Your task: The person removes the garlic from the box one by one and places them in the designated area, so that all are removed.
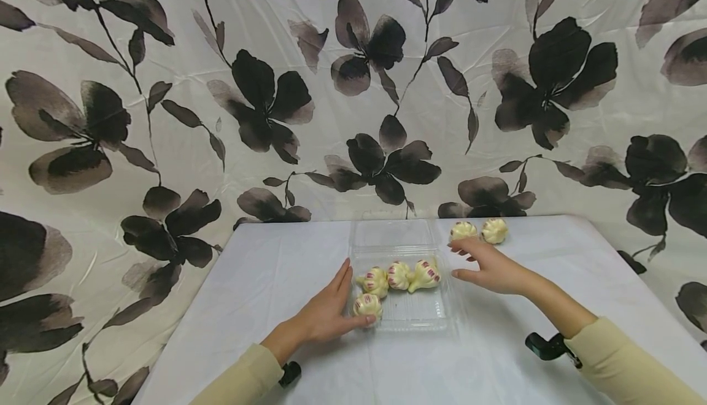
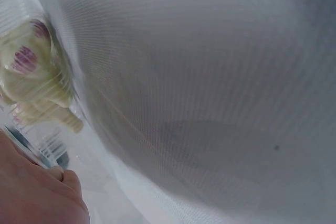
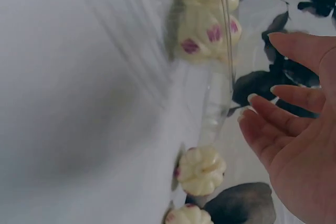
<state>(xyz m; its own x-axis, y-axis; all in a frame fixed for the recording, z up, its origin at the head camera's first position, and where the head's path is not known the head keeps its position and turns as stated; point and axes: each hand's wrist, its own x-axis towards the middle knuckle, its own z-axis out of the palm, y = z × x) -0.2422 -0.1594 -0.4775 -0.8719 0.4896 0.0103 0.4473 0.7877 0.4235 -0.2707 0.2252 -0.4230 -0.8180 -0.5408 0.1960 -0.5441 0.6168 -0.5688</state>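
Observation:
A clear plastic clamshell container (image 1: 414,318) lies open on the table, its lid (image 1: 392,233) folded back. Inside sit several cream garlic bulbs (image 1: 399,276) with purple marks, three in a row and one garlic bulb (image 1: 367,307) in the front left corner. My left hand (image 1: 323,312) rests along the container's left side, fingers straight, thumb reaching over near that corner bulb. To the right of the container my right hand (image 1: 491,268) hovers with parted fingers, holding nothing. Just beyond it are two loose bulbs, a partly covered garlic bulb (image 1: 463,231) and another garlic bulb (image 1: 494,231).
A white cloth covers the table (image 1: 265,282). Behind its far edge hangs a pale curtain (image 1: 464,141) printed with dark flowers. Black straps with small devices (image 1: 547,347) are on both wrists.

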